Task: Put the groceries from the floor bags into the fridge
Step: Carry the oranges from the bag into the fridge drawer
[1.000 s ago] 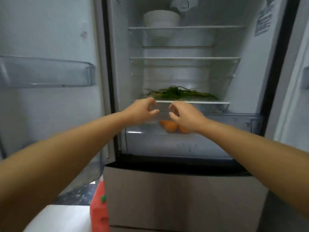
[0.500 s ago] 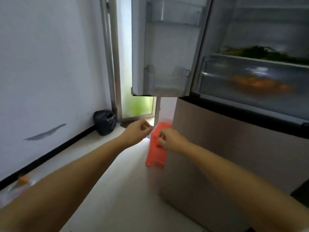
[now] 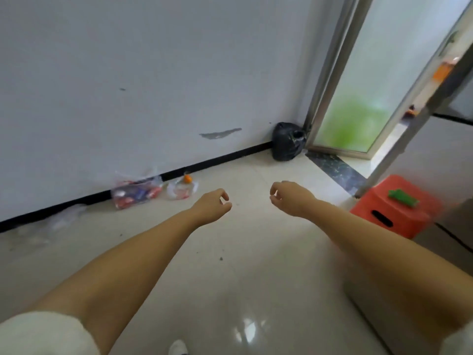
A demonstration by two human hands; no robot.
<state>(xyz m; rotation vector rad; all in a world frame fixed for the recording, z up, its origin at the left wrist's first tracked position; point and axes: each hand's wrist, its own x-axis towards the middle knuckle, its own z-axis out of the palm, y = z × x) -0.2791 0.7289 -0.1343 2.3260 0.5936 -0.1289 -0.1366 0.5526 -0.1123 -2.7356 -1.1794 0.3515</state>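
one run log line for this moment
left hand: empty | right hand: empty | clear plastic grocery bags: on floor by wall | phase: reaching

Bright daylight, floor [image 3: 245, 290] glare, blurred warped edges

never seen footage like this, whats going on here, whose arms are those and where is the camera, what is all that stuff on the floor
The camera is worn on a person's head and looks forward and down, so the two bare arms are the wearer's own. There is no machine. The left hand and right hand hang over the pale tiled floor with loosely curled fingers, holding nothing. Against the white wall lie a clear plastic bag of red and blue packets and a smaller clear bag with an orange fruit. A tied black plastic bag sits in the corner. At right stands an orange plastic stool with a small green object on top.
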